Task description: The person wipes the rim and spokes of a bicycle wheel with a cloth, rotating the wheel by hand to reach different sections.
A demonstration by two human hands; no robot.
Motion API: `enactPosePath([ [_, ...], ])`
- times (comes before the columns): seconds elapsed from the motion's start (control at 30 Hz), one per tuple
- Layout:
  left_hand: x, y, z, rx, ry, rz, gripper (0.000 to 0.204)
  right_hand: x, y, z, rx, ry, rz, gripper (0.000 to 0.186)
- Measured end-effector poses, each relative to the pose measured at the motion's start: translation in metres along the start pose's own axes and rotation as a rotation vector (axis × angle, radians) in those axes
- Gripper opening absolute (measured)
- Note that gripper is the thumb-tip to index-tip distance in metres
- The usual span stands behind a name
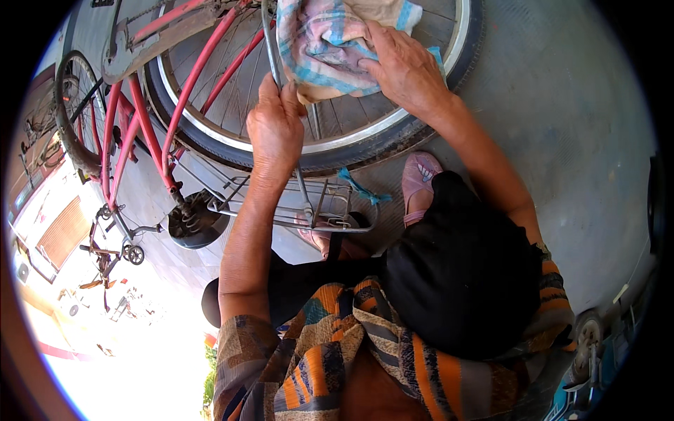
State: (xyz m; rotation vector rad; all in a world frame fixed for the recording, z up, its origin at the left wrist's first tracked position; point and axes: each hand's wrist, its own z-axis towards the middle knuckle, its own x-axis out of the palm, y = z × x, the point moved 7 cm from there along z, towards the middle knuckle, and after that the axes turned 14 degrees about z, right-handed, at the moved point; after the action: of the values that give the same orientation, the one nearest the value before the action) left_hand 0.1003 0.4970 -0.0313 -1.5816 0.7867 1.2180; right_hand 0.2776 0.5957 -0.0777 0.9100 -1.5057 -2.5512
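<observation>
Head view shows the left hand with fingers wrapped tight around a thin metal rod, while the right hand presses a striped cloth against the bike wheel.

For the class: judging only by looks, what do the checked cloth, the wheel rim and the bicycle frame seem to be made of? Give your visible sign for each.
Checked cloth: woven fabric, probably cotton; soft folds, matte, faded.
Wheel rim: bare metal, likely steel or aluminium; smooth silvery shine.
Bicycle frame: metal tubing with glossy red paint.
</observation>
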Motion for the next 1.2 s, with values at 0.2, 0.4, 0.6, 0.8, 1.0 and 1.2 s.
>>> enactPosePath([
  [0.2, 0.006, 0.011, -0.008, -0.11, -0.072, -0.193, 0.028, 0.028, -0.007, 0.051, 0.118, 0.127, -0.007, 0.022],
  [0.4, 0.003, 0.006, -0.007, -0.081, -0.117, -0.161, 0.025, 0.022, -0.027, 0.021, 0.177, 0.197, -0.118, 0.026],
  [0.6, 0.003, 0.007, -0.007, -0.087, -0.131, -0.174, 0.024, -0.029, -0.013, -0.048, 0.168, 0.158, -0.138, 0.035],
  [0.8, 0.004, 0.005, -0.006, -0.121, -0.115, -0.228, 0.023, 0.001, 0.002, 0.013, 0.133, 0.131, 0.034, 0.038],
  [1.0, 0.007, 0.007, -0.005, -0.126, -0.088, -0.195, 0.022, 0.03, -0.009, 0.066, 0.058, 0.153, -0.118, 0.031],
  [1.2, 0.005, 0.005, -0.008, -0.157, -0.051, -0.185, 0.02, -0.012, -0.008, -0.009, 0.167, 0.198, -0.101, 0.013],
])
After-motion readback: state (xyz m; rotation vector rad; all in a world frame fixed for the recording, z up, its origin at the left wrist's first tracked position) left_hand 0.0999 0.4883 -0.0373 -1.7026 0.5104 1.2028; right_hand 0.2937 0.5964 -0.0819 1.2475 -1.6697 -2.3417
